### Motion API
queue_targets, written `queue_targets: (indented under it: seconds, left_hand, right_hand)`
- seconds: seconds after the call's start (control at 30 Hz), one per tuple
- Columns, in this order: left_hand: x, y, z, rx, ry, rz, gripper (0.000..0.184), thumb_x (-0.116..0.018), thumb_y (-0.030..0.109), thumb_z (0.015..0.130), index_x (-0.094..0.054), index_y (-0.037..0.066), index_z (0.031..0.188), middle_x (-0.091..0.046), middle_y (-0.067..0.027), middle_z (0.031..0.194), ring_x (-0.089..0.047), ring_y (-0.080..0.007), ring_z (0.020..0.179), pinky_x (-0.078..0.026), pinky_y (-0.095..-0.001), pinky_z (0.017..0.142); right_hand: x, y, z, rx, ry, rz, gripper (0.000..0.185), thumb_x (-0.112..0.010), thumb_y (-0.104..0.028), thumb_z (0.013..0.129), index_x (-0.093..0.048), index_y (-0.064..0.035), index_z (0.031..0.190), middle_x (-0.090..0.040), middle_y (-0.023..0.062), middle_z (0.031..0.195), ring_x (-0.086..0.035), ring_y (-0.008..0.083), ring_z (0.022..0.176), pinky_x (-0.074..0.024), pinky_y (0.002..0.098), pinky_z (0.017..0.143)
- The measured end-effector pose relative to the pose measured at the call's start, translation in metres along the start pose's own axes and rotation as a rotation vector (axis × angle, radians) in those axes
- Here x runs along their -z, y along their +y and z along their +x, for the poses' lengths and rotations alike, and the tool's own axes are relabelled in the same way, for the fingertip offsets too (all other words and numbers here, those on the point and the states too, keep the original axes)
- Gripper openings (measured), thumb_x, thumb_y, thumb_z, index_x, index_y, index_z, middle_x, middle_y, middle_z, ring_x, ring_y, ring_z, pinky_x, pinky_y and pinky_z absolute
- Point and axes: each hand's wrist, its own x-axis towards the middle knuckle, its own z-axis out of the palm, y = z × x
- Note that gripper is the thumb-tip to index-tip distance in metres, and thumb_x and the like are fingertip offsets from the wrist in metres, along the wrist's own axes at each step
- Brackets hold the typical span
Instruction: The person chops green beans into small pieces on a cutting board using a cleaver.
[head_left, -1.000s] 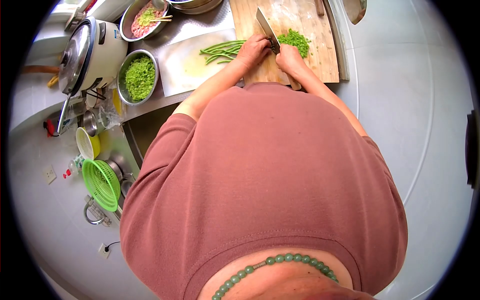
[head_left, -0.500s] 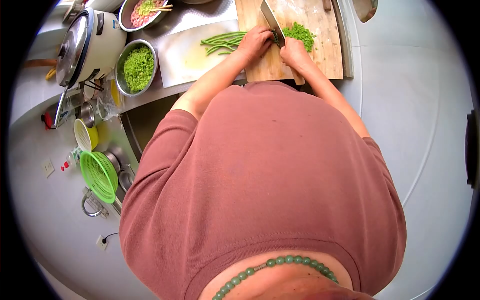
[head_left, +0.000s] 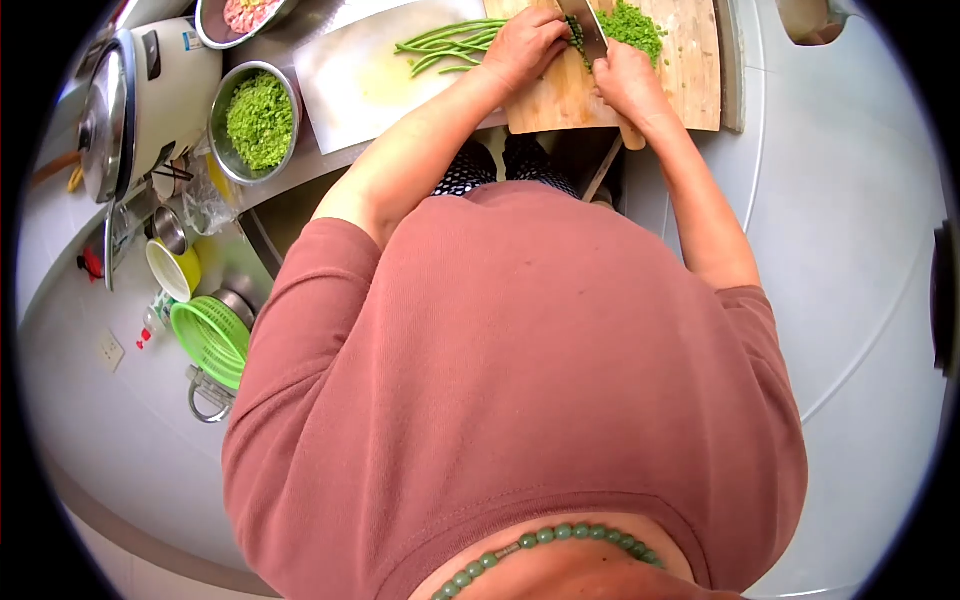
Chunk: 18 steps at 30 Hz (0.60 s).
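My right hand [head_left: 628, 80] is closed around the handle of a cleaver [head_left: 590, 42], whose blade stands upright across the wooden cutting board [head_left: 545, 112]. Just left of the blade, my left hand [head_left: 527, 48] presses a bundle of long green beans [head_left: 445, 46] against the board, fingers curled close to the blade. The uncut bean lengths trail leftward onto a white cutting board [head_left: 360, 85]. Finely chopped green beans [head_left: 632, 32] lie in a heap on the wooden board, to the right of the cleaver.
A metal bowl [head_left: 217, 165] of chopped greens stands left of the boards, with a bowl of pinkish minced meat [head_left: 250, 14] behind it. A lidded cooker [head_left: 180, 80] is at the far left. Green [head_left: 212, 340] and yellow baskets [head_left: 172, 268] sit near a faucet [head_left: 205, 400].
The view has shifted, so the boards and bowls sit higher in it. Both hands keep their grips on the beans and cleaver, beside the chopped heap.
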Motion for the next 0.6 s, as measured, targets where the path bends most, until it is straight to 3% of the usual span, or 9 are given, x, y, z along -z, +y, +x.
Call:
queue_targets:
  seconds: [0.1,0.17,0.5,0.57,0.6]
  left_hand:
    - [-0.002,-0.004,0.001,0.012,-0.050,-0.015,0.019,-0.071,0.011,0.073,-0.062,0.006,0.089,-0.062,-0.0087,0.098,-0.059,-0.0299,0.093,-0.050,-0.0393,0.082]
    - [-0.002,-0.003,0.002,0.001,-0.008,-0.049,0.019,-0.071,0.007,0.073,-0.061,0.005,0.089,-0.061,-0.0097,0.096,-0.058,-0.0312,0.091,-0.050,-0.0390,0.081]
    - [-0.001,-0.001,0.002,0.033,-0.011,-0.079,0.023,-0.071,0.005,0.071,-0.061,0.005,0.091,-0.060,-0.0098,0.098,-0.058,-0.0307,0.092,-0.050,-0.0388,0.079]
    - [-0.004,-0.004,0.002,0.028,-0.005,-0.085,0.023,-0.071,0.004,0.071,-0.060,0.004,0.091,-0.059,-0.0099,0.098,-0.058,-0.0305,0.092,-0.050,-0.0387,0.079]
    - [-0.003,-0.004,0.002,0.025,-0.002,-0.089,0.023,-0.071,0.004,0.071,-0.060,0.004,0.091,-0.059,-0.0100,0.098,-0.058,-0.0305,0.092,-0.050,-0.0386,0.079]
  right_hand:
    - [0.006,-0.006,-0.002,-0.054,-0.005,0.028,0.020,-0.051,-0.012,0.083,-0.062,0.0033,0.089,-0.064,0.0280,0.084,-0.064,0.0421,0.085,-0.0515,0.0464,0.078]
    - [0.012,-0.013,-0.003,-0.204,-0.077,0.101,0.020,-0.052,-0.013,0.085,-0.061,0.0035,0.091,-0.064,0.0270,0.086,-0.062,0.0431,0.086,-0.0508,0.0470,0.079]
    - [0.015,-0.015,-0.008,-0.136,-0.043,0.029,0.023,-0.049,-0.013,0.086,-0.058,0.0069,0.093,-0.063,0.0282,0.091,-0.061,0.0429,0.089,-0.0490,0.0460,0.081]
    - [0.016,-0.011,-0.007,-0.166,-0.078,0.118,0.020,-0.050,-0.011,0.089,-0.056,0.0053,0.098,-0.056,0.0087,0.062,-0.055,0.0145,0.051,-0.0487,0.0321,0.051]
    - [0.017,-0.010,-0.007,-0.173,-0.079,0.131,0.019,-0.050,-0.010,0.089,-0.056,0.0050,0.099,-0.056,0.0082,0.062,-0.054,0.0140,0.050,-0.0485,0.0317,0.050]
